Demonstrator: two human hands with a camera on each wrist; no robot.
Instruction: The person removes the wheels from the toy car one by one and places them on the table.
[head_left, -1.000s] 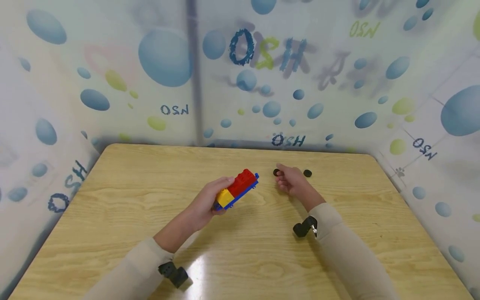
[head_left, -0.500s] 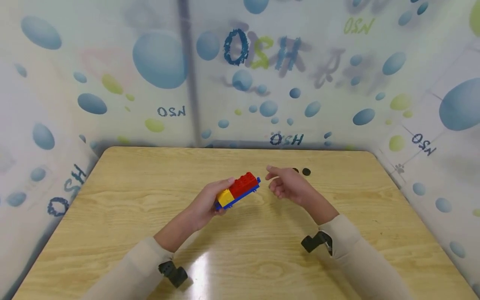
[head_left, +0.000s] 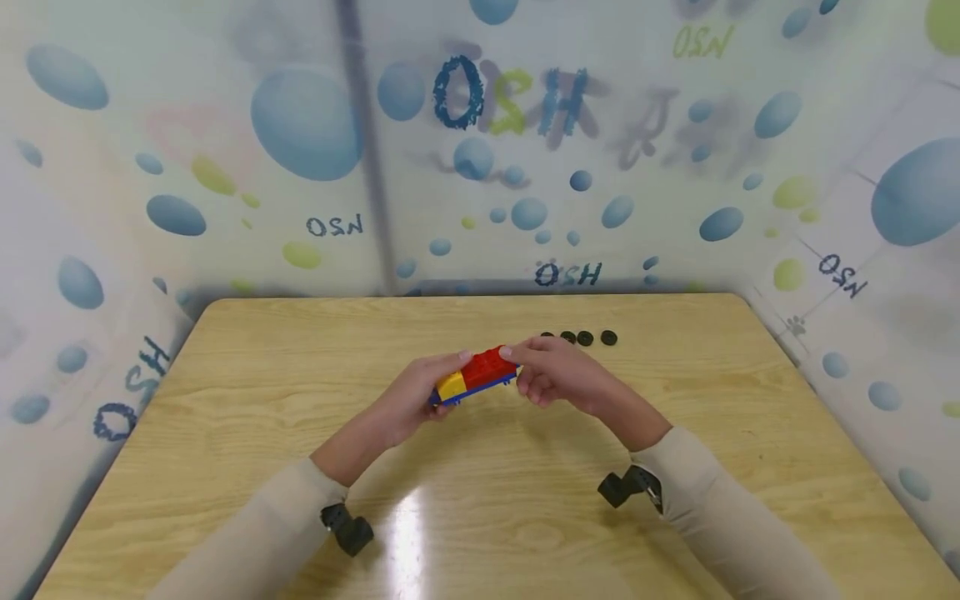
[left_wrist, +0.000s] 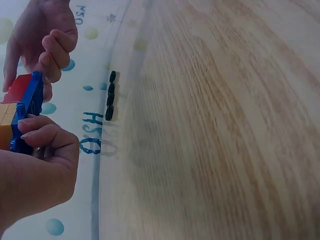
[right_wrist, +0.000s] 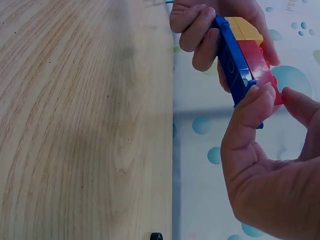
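A toy block car [head_left: 483, 372] with a blue base, a yellow end block and a red studded brick is held above the table, between both hands. My left hand [head_left: 408, 400] grips it at the yellow end, with the thumb on top and the fingers under the blue base. The right hand [head_left: 566, 375] pinches the red end. In the right wrist view, its thumb meets the red brick [right_wrist: 257, 65] while a fingertip lies against the end of the blue base [right_wrist: 231, 62]. Behind the right hand, several small black wheels [head_left: 585, 337] lie in a row.
The wooden table [head_left: 300, 350] has its far edge close to a patterned wall [head_left: 480, 208] with blue and green spots. A black camera mount sits on each sleeve. One wheel [right_wrist: 156, 236] shows at the bottom of the right wrist view.
My right hand has come away from the black wheels, moved left and taken hold of the car's red end. The left hand keeps its grip, and the car has tilted slightly flatter.
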